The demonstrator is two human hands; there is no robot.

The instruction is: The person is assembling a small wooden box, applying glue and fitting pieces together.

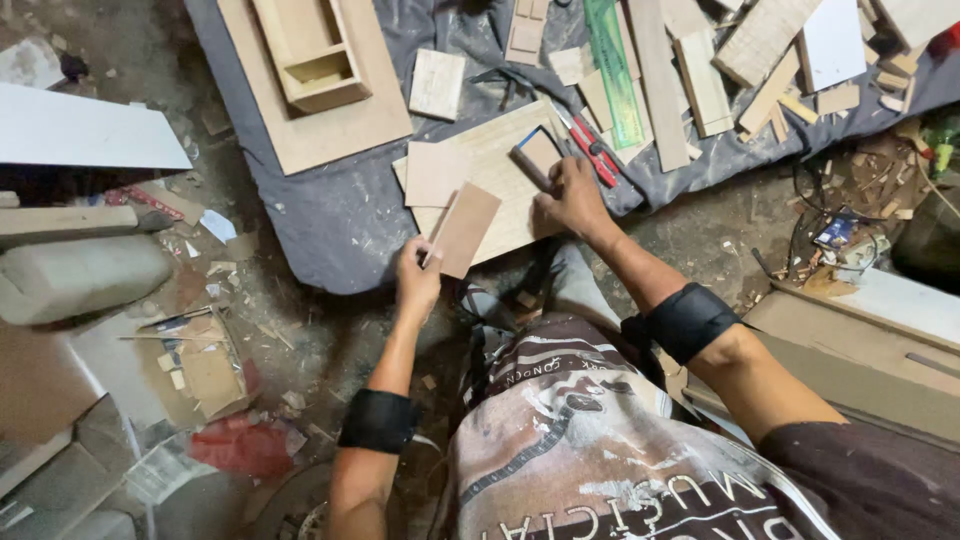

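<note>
1. The left hand (415,283) pinches a thin rectangular wood panel (464,229) by its lower edge, fingers closed on it, so that it stands tilted over the near edge of a larger plywood board (497,172).
2. The right hand (572,197) lies on that board, its fingers pressed on a small wood block (540,152) — closed on the block or only resting, I cannot tell for sure.
3. A second square panel (436,172) lies flat on the board, just beside the held one.
4. The held panel looks light and stiff, probably thin enough to flex or chip at the corners — best gripped along an edge, as it is now.
5. A red-handled cutter (592,150) lies just beside the right hand on the grey cloth (330,215), with a green ruler (613,70) beyond it.
</note>
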